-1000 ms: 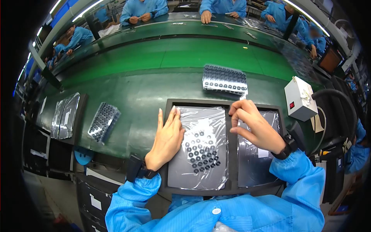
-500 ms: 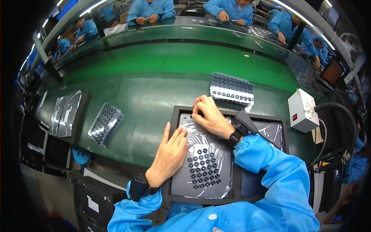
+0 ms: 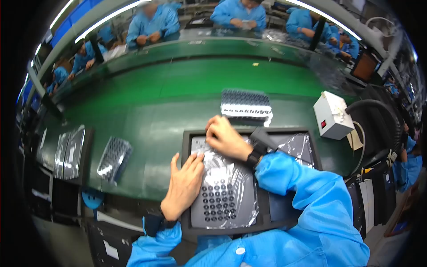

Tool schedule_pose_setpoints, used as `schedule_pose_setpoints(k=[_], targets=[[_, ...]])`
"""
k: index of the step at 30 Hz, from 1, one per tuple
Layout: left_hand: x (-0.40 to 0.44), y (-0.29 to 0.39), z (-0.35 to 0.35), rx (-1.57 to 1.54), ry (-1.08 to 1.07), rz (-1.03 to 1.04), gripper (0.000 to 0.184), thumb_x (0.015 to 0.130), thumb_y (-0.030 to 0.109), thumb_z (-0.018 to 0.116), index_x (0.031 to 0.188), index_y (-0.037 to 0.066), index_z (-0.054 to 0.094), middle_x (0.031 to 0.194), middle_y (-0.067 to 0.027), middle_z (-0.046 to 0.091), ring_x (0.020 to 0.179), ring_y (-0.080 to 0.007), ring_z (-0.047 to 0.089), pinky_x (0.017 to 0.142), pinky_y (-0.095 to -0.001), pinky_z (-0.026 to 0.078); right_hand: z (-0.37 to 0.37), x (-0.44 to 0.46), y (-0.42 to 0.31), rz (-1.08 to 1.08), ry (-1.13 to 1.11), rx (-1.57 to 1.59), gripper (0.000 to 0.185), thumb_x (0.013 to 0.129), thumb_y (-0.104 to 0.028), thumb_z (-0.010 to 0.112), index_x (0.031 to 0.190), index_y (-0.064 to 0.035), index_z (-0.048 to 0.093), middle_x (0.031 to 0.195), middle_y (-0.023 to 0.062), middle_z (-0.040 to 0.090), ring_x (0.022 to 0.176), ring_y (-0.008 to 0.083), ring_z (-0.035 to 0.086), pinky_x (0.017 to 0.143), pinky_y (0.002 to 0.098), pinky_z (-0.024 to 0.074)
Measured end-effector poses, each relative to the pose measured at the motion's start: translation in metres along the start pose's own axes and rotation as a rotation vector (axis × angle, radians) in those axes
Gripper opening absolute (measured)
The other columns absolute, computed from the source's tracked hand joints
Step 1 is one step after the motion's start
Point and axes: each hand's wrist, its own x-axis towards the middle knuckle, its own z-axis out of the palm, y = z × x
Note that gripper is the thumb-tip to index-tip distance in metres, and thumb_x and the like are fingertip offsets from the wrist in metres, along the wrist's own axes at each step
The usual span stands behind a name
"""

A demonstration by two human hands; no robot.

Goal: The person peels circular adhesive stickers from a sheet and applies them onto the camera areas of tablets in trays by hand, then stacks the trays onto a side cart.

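My left hand (image 3: 183, 184) lies with its fingers stretched out on the left edge of a grey tablet-like panel (image 3: 245, 216) under clear film. At the panel's upper left corner, beside a camera-like patch (image 3: 198, 141), my right hand (image 3: 227, 140) has its fingers curled into a pinch. Whatever is between those fingertips is hidden. On the panel rests a clear sheet of black rings (image 3: 218, 202), below both hands. The panel sits in the left compartment of a dark tray (image 3: 263, 207). A second film-covered panel (image 3: 296, 146) shows in the right compartment, partly under my right sleeve.
Beyond the tray lies a stack of black-ring sheets (image 3: 246, 103), and another ring sheet (image 3: 114, 159) is to the left. Another tray (image 3: 85, 153) holds wrapped panels. A white box (image 3: 332, 116) with a red switch and hose stands right. Co-workers (image 3: 153, 24) sit across the green bench.
The whole view has shifted, so the bench items appear farther left. Both hands keep nearly the same places on the panel, with my right fingers still pinched at its corner.
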Motion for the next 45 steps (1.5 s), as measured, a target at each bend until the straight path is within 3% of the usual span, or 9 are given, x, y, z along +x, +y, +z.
schedule_pose_setpoints(k=[10,17,27,33,35,36,40,44,45], targets=[[-0.006,-0.002,0.003,-0.123,0.097,-0.056,0.008,0.091,0.007,0.058,0.095,0.001,0.058,0.126,-0.0110,0.062,0.123,-0.0262,0.054,0.107,-0.0565,0.028,0.001,0.004,-0.008,0.134,-0.195,-0.047,0.014,0.080,-0.020,0.067,0.084,-0.0067,0.064,0.114,0.0091,0.050,0.111,0.0269,0.043,0.098,0.0392,0.0335],[-0.006,-0.003,0.004,-0.152,0.090,-0.079,0.008,0.090,0.007,0.059,0.095,0.001,0.058,0.125,-0.0107,0.062,0.123,-0.0260,0.054,0.107,-0.0569,0.027,0.007,0.008,-0.009,0.160,-0.169,-0.087,0.012,0.076,-0.020,0.068,0.080,-0.0083,0.066,0.113,0.0075,0.051,0.109,0.0263,0.044,0.092,0.0386,0.0337],[-0.009,-0.002,0.005,-0.159,0.061,-0.098,0.020,0.090,0.008,0.060,0.109,0.002,0.060,0.127,-0.0097,0.061,0.124,-0.0249,0.053,0.108,-0.0580,0.025,0.016,0.005,-0.011,0.093,-0.088,-0.210,0.013,0.068,-0.016,0.070,0.071,-0.0098,0.060,0.108,0.0092,0.051,0.105,0.0274,0.046,0.084,0.0381,0.0347],[-0.006,0.001,0.002,-0.179,0.078,-0.100,0.015,0.090,0.007,0.060,0.104,0.001,0.059,0.126,-0.0094,0.061,0.123,-0.0248,0.054,0.107,-0.0597,0.026,0.006,-0.006,-0.025,0.107,-0.117,-0.173,0.015,0.075,-0.010,0.068,0.090,-0.0104,0.065,0.114,0.0071,0.052,0.110,0.0256,0.047,0.091,0.0385,0.0355],[-0.006,0.000,0.002,-0.168,0.070,-0.098,0.021,0.090,0.007,0.060,0.110,0.001,0.060,0.124,-0.0090,0.062,0.122,-0.0245,0.054,0.107,-0.0591,0.026,0.012,-0.018,-0.021,-0.104,-0.022,-0.332,0.025,0.074,-0.008,0.067,0.099,-0.0115,0.068,0.121,0.0080,0.054,0.117,0.0267,0.048,0.093,0.0398,0.0374],[-0.007,-0.001,0.003,-0.162,0.070,-0.096,0.025,0.090,0.007,0.060,0.114,0.002,0.059,0.123,-0.0091,0.062,0.122,-0.0244,0.054,0.108,-0.0587,0.026,0.007,-0.021,-0.031,-0.108,-0.092,-0.424,0.029,0.075,-0.008,0.065,0.104,-0.0079,0.069,0.127,0.0088,0.055,0.122,0.0262,0.048,0.093,0.0409,0.0394],[-0.008,-0.002,0.008,-0.113,0.082,-0.086,0.037,0.089,0.008,0.061,0.125,0.003,0.057,0.120,-0.0109,0.063,0.121,-0.0255,0.055,0.109,-0.0558,0.026,0.010,-0.022,-0.036,-0.314,-0.155,-0.644,0.030,0.078,-0.012,0.060,0.104,0.0003,0.066,0.125,0.0081,0.056,0.120,0.0223,0.049,0.090,0.0410,0.0407],[-0.006,-0.003,0.005,-0.177,0.078,-0.092,0.039,0.089,0.007,0.061,0.127,0.002,0.055,0.115,-0.0119,0.064,0.121,-0.0270,0.054,0.109,-0.0558,0.026,-0.010,-0.015,-0.021,-0.228,-0.231,-0.466,0.036,0.080,-0.005,0.059,0.114,-0.0120,0.067,0.126,0.0075,0.056,0.118,0.0238,0.050,0.092,0.0392,0.0418],[-0.006,-0.002,0.003,-0.217,0.058,-0.117,0.031,0.089,0.006,0.060,0.120,0.003,0.058,0.120,-0.0113,0.064,0.123,-0.0273,0.054,0.109,-0.0555,0.026,-0.019,-0.015,-0.020,-0.198,-0.231,-0.366,0.041,0.080,-0.001,0.058,0.118,-0.0148,0.066,0.126,0.0083,0.056,0.118,0.0253,0.050,0.094,0.0393,0.0423]])
